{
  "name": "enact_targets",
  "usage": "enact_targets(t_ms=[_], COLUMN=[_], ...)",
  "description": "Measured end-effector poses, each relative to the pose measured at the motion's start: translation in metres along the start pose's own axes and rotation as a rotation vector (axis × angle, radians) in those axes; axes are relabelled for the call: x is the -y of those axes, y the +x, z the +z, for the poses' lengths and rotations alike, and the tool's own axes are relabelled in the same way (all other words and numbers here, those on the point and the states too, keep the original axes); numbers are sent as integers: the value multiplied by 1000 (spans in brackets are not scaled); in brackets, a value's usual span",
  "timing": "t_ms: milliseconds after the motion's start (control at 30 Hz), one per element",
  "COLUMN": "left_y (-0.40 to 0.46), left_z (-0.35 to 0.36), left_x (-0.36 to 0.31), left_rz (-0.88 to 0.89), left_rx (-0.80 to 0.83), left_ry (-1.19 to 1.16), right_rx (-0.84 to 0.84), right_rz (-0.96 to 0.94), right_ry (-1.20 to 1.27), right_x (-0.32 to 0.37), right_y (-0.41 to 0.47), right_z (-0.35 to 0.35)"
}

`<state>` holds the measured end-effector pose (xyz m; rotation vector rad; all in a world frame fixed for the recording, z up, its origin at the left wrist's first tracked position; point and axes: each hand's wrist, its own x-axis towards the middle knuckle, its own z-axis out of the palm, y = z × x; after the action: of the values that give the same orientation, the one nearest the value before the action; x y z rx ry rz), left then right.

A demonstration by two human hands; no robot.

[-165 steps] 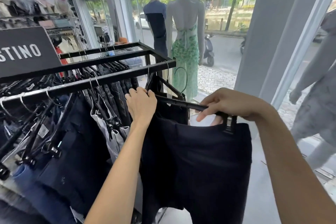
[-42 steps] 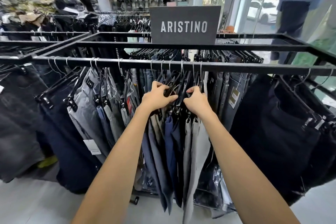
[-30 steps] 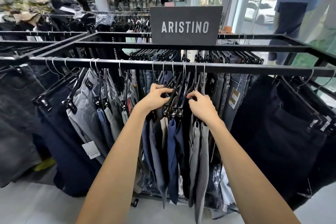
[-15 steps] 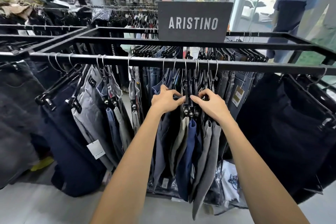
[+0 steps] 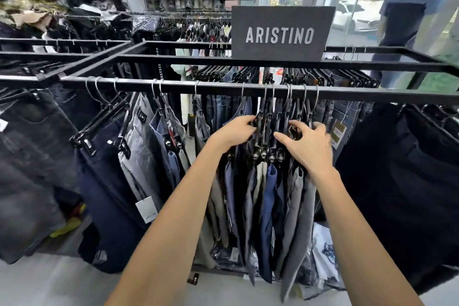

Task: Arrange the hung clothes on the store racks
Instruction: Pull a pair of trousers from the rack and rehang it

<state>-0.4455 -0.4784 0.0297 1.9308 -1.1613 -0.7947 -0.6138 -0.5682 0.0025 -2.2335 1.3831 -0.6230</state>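
Item: bunched trousers on clip hangers, front rail, centre.
Your left hand: grip curled round bunch's left hanger.
Your right hand: grip half-curled on right hangers.
Rail axis left-right; bunch between both hands, equally near; spread sideways.

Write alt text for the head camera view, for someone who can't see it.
Both hands, left hand and right hand, grip a bunch of black clip hangers holding trousers on a black rack rail. An ARISTINO sign stands above; more racks fill the shop behind.
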Motion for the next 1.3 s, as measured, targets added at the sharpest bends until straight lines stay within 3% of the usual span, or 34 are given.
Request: enact_targets(t_ms=[100,200,300,433,600,733,833,900,967,1067,1167,1300], left_y=[-1,3,0,-11,-19,-22,-25,-30,-39,-56,-84,-126], left_z=[0,3,3,3,8,13,14,8,-4,-36,-62,-99], left_x=[-3,1,5,10,1,-12,-23,-28,-28,-20,-13,15], left_rz=[6,42,63,147,187,133,102,75,69,54,-20,6], left_rx=[9,-80,-157,-240,-325,-346,-385,-336,-212,-97,18,90], left_ry=[130,178,124,216,286,171,1,-244,-552,-705,-524,-307], right_rx=[-256,-104,12,140,186,179,276,363,387,360,289,202], right_rz=[-209,-310,-194,-189,-35,45,159,203,223,270,304,254], right_ry=[3,130,14,-247,-118,211,827,1165,1340,1486,1421,1381], right_x=[30,55,69,78,78,80,82,87,98,123,159,200], right_y=[-4,-3,0,6,18,26,18,8,-5,-32,-64,-114], right_z=[4,16,20,19,11,6,8,11,11,15,36,65])
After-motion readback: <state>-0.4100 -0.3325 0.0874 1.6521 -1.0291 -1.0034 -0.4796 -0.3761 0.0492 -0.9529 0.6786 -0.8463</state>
